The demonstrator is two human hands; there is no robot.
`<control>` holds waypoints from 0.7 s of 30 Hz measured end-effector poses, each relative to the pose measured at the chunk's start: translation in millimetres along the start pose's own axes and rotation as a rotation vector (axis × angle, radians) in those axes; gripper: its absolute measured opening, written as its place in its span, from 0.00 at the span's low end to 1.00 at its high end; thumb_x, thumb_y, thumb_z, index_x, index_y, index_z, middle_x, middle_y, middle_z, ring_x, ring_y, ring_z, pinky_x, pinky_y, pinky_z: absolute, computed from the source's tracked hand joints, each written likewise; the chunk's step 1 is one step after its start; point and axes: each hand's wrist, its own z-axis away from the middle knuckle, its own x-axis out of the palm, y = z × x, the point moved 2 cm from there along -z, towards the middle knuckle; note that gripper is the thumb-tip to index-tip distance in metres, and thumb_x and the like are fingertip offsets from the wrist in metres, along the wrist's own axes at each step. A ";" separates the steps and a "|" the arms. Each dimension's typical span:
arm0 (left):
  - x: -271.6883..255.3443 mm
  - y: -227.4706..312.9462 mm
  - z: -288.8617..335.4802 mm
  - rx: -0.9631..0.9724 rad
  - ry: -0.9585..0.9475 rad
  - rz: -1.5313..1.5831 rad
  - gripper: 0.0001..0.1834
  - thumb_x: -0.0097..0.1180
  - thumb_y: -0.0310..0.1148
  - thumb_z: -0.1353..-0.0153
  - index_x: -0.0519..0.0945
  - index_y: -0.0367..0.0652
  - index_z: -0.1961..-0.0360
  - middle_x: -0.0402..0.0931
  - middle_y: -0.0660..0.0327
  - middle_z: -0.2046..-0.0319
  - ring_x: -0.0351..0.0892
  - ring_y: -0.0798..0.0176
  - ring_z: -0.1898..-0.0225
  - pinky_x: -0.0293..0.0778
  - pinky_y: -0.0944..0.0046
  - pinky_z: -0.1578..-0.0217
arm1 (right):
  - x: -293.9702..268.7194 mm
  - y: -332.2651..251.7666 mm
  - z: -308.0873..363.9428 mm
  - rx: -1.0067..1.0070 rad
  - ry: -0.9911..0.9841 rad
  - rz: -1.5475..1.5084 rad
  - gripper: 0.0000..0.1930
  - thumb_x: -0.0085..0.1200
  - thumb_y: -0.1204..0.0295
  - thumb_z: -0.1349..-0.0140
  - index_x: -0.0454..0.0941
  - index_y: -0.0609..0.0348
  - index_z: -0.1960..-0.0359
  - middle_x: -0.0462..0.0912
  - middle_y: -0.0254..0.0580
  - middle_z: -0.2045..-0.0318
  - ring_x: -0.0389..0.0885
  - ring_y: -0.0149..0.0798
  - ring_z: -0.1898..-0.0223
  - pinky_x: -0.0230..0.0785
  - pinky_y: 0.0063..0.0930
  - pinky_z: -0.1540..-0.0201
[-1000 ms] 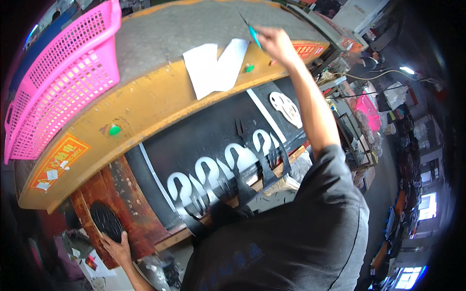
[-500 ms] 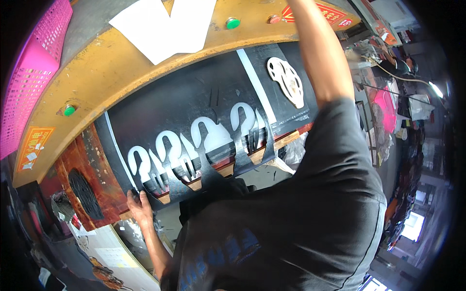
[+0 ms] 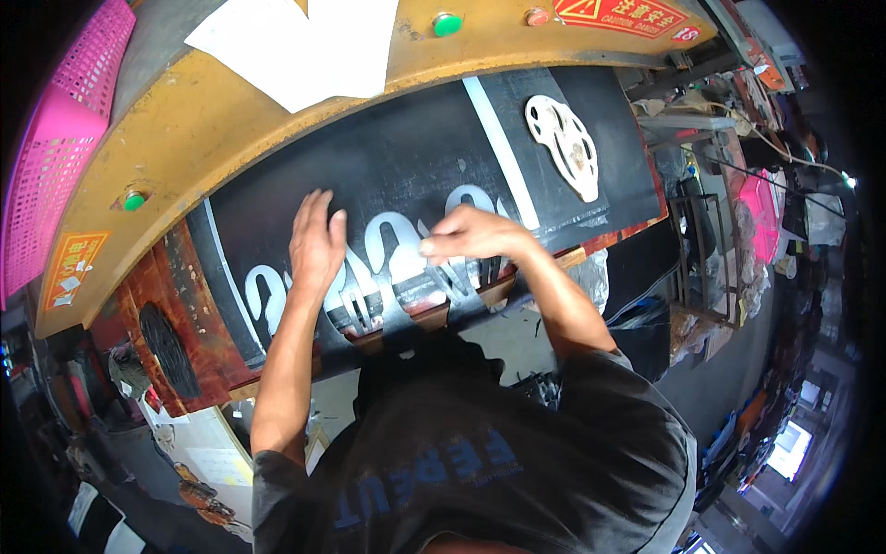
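My left hand (image 3: 317,242) reaches over a black sheet (image 3: 318,166), its fingers stretched out and thumb apart, nothing in it. Along the sheet's near side runs a row of hook-shaped white areas (image 3: 381,231), with narrow black strips between and below them. My right hand (image 3: 472,231) is over the right part of this row. Its fingers and thumb come together close to a black strip (image 3: 452,284); what lies between them, if anything, is hidden. My forearms cover parts of the row.
A yellow machine beam (image 3: 231,129) with green buttons (image 3: 447,25) and a red button (image 3: 538,17) curves along the far side. White paper (image 3: 305,55) lies over it. A cream cut-out plate (image 3: 563,148) rests right of a white strip (image 3: 501,152). Coiled black cord (image 3: 168,349) lies left; a pink basket (image 3: 65,138) stands far left.
My right arm has come down from the beam's buttons to the row of shapes. My left hand has left the board's near-left edge and moved up over the sheet.
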 end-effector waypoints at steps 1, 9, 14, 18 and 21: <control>11.5 2.5 -17.0 0.042 -0.023 -0.034 0.26 0.55 0.39 0.24 0.75 0.37 0.31 0.70 0.41 0.27 0.67 0.39 0.25 0.63 0.49 0.25 | -17.4 4.7 5.4 0.005 0.224 -0.076 0.18 0.64 0.56 0.26 0.91 0.59 0.52 0.93 0.41 0.58 0.89 0.30 0.56 0.82 0.33 0.54; 70.5 65.7 -83.6 0.391 -0.109 -0.188 0.22 0.60 0.37 0.31 0.82 0.37 0.41 0.76 0.50 0.37 0.71 0.44 0.31 0.68 0.45 0.30 | -42.1 -4.3 4.8 -0.005 0.637 0.845 0.12 0.61 0.64 0.33 0.86 0.62 0.64 0.85 0.59 0.62 0.83 0.62 0.58 0.78 0.51 0.49; 25.1 99.7 96.1 0.419 -0.669 0.722 0.09 0.69 0.34 0.35 0.86 0.40 0.69 0.86 0.57 0.66 0.88 0.54 0.64 0.83 0.54 0.63 | -15.6 35.6 90.8 0.106 0.163 -0.035 0.14 0.66 0.60 0.30 0.90 0.59 0.63 0.88 0.48 0.73 0.88 0.40 0.67 0.80 0.34 0.58; -17.0 49.2 93.6 -0.260 -0.303 0.646 0.09 0.61 0.30 0.28 0.86 0.36 0.54 0.86 0.51 0.59 0.89 0.55 0.58 0.83 0.60 0.56 | -43.9 54.7 74.7 0.071 0.897 0.138 0.14 0.65 0.66 0.30 0.89 0.62 0.51 0.91 0.49 0.58 0.90 0.41 0.58 0.81 0.33 0.50; -35.6 28.2 40.0 -0.159 -0.040 0.082 0.21 0.58 0.30 0.29 0.80 0.34 0.38 0.78 0.40 0.36 0.76 0.37 0.32 0.71 0.46 0.31 | -32.5 24.1 25.3 -0.093 0.904 0.276 0.17 0.63 0.65 0.30 0.87 0.62 0.45 0.88 0.52 0.49 0.86 0.48 0.50 0.78 0.39 0.44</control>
